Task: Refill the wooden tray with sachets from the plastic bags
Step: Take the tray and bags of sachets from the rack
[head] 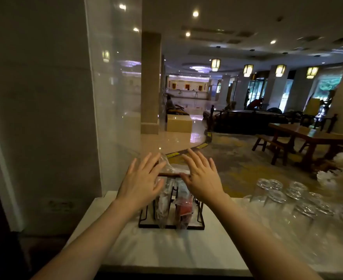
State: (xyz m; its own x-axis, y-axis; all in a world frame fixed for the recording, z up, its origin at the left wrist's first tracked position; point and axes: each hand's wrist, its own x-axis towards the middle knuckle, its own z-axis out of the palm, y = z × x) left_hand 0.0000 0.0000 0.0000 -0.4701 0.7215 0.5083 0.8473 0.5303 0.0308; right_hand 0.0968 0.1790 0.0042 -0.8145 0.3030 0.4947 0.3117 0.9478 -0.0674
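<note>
Head view: my left hand (141, 181) and right hand (202, 175), fingers spread, reach at the bags (173, 207) of sachets standing in the rack (201, 224) on the counter (166, 249). Next, I judge: grip one bag and lift it out.

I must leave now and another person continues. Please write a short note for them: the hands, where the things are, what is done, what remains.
Left hand: open, fingers spread, against the clear plastic bags.
Right hand: open, thumb at the wooden bar of the black wire rack.
The bags, with sachets inside, stand in the rack on the white counter.
Done: nothing visible yet; no bag looks emptied.
Left: take out the sachets and refill. Upturned glasses stand to the right.
</note>
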